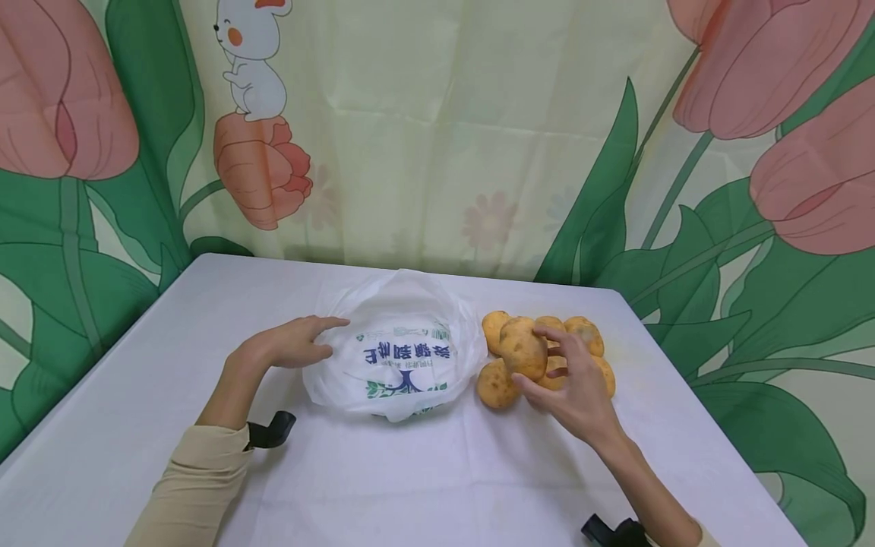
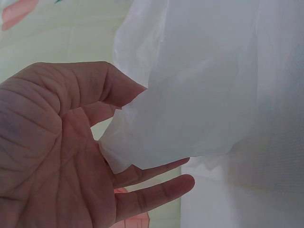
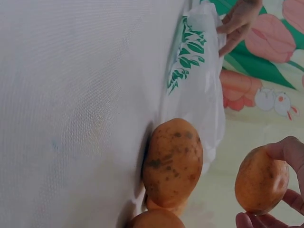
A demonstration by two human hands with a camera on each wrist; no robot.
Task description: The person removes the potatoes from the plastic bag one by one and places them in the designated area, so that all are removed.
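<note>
A white plastic bag (image 1: 403, 380) with blue and green print lies on the table, its mouth spread. At its left rim, my left hand (image 1: 294, 343) holds the thin film (image 2: 185, 109) between thumb and fingers; the film hides part of those fingers in the left wrist view. My right hand (image 1: 581, 387) grips a potato (image 1: 523, 348) with thumb and fingertips, raised above the other potatoes. This potato (image 3: 261, 180) also shows in the right wrist view. Another potato (image 1: 497, 385), dark-spotted, sits on the table right of the bag.
Several more potatoes (image 1: 585, 334) are grouped behind and under my right hand. A white cloth (image 1: 383, 486) covers the table. A printed curtain (image 1: 437, 137) with tulips and a rabbit hangs behind the far edge.
</note>
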